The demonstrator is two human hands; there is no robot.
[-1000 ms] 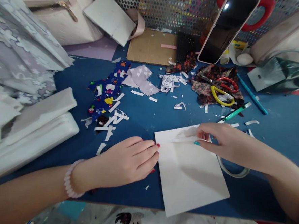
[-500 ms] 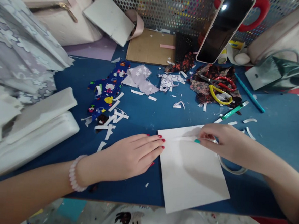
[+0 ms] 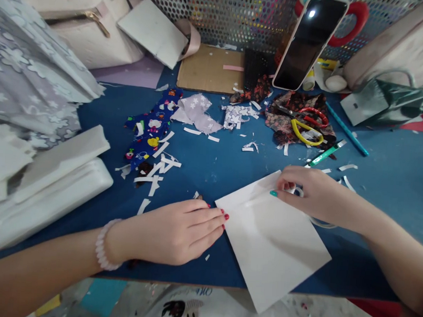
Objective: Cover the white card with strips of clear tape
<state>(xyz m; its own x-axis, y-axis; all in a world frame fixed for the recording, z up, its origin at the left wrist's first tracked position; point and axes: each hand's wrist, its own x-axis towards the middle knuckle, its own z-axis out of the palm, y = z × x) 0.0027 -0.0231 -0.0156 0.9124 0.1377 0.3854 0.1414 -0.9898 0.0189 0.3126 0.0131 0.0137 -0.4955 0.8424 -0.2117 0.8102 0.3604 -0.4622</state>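
A white sheet of paper [image 3: 274,239] lies on the blue table [image 3: 204,167], one corner past the front edge. My left hand [image 3: 178,230] rests flat on the table, fingers stretched out together, their tips touching the sheet's left corner. My right hand [image 3: 310,191] sits on the sheet's top edge, fingers curled and pinched on a thin clear strip that looks like tape. A clear tape roll [image 3: 322,223] lies half hidden under that wrist.
Fabric scraps [image 3: 152,126] and white paper strips [image 3: 161,167] litter the middle. Scissors [image 3: 308,124] lie on dark floral cloth, a green pen [image 3: 324,153] beside them. A phone [image 3: 306,40] leans against the mesh rack. White boxes [image 3: 48,187] sit left.
The white sheet has turned clockwise and now lies skewed. My left hand's fingertips drew back to its left corner. My right hand shifted slightly up with the sheet's top edge.
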